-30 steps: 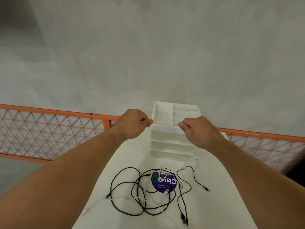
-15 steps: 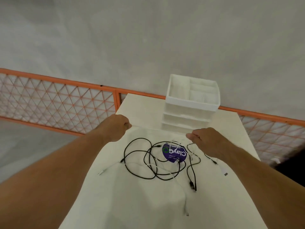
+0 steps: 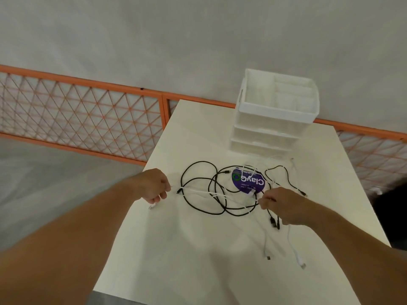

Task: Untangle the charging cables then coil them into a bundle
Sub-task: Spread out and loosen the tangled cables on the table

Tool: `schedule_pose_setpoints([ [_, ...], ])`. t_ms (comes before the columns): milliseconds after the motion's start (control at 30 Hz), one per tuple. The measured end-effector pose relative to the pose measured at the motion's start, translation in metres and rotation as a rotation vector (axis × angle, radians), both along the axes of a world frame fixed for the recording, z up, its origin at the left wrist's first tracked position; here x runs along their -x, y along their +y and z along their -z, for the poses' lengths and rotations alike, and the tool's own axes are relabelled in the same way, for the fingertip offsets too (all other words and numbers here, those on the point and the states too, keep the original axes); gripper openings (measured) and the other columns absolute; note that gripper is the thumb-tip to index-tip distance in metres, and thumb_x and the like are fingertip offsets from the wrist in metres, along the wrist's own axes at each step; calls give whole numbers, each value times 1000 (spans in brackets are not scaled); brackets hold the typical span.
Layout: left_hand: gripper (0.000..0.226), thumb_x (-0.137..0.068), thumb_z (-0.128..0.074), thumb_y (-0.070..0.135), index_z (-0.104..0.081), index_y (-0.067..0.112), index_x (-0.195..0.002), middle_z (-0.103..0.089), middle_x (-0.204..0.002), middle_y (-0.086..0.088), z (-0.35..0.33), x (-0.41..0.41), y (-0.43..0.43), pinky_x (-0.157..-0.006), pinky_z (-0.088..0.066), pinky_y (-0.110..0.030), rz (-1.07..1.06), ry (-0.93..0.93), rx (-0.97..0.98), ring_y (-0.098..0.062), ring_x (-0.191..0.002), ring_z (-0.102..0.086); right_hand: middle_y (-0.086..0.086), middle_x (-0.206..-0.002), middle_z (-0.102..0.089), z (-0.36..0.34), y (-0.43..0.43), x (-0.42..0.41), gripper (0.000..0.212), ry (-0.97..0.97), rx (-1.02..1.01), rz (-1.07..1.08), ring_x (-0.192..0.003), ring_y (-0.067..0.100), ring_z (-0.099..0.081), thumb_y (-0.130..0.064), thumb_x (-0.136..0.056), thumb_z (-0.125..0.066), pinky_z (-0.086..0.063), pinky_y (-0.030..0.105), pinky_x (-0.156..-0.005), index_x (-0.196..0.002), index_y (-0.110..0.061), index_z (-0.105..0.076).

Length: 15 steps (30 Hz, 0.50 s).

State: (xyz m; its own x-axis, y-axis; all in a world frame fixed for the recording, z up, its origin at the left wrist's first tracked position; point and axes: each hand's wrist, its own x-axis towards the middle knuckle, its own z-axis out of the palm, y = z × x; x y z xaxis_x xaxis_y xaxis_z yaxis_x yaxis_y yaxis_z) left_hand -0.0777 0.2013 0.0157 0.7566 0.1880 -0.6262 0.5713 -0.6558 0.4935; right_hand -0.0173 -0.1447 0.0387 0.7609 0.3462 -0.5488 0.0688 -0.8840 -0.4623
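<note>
Left hand (image 3: 154, 188): gripping white cable (image 3: 198, 192) by table (image 3: 167, 137) edge, 9 o'clock.
Right hand (image 3: 284, 205): pinching cable tangle (image 3: 220, 190), 3 o'clock.
Open room: stretching toward 6 o'clock.

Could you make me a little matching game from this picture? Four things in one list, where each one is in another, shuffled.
Things:
1. white drawer organiser
2. purple round label
3. left hand
4. right hand

Places:
A. under crossing black cables
B. far end of the table
C. pinching the white cable at the tangle's right side
D. gripping the white cable near its left plug

Pairs: 1-B, 2-A, 3-D, 4-C
</note>
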Motion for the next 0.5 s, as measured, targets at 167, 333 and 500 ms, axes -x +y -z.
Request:
schedule_pose_setpoints([
  [167,17,-98,-48,11,-65,12,-95,-68,-91,-3,12,0,2,-58,-46,-21,6,-142,-105,-10,-67,-58,7,-72,-51,-1,12,6,18,108,-71,100,-56,17,-56,-20,-99,-47,-56,29,-55,-88,-14,-60],
  [333,19,-98,-50,21,-62,13,-85,-64,-85,-1,16,-1,0,-56,-39,-22,-15,-349,-206,-15,-74,-54,12,-74,-49,-5,32,13,17,205,-345,329,-53,21,-56,-10,-100,-43,-61,48,-69,-98,-4,-59],
  [500,23,-101,-43,24,-61,11,-96,-63,-89,-2,24,0,1,-58,-37,-24,12,-403,-314,-15,-76,-53,11,-73,-49,-3,49,16,17,179,-343,326,-54,20,-56,-11,-100,-44,-60,52,-68,-100,-5,-59],
])
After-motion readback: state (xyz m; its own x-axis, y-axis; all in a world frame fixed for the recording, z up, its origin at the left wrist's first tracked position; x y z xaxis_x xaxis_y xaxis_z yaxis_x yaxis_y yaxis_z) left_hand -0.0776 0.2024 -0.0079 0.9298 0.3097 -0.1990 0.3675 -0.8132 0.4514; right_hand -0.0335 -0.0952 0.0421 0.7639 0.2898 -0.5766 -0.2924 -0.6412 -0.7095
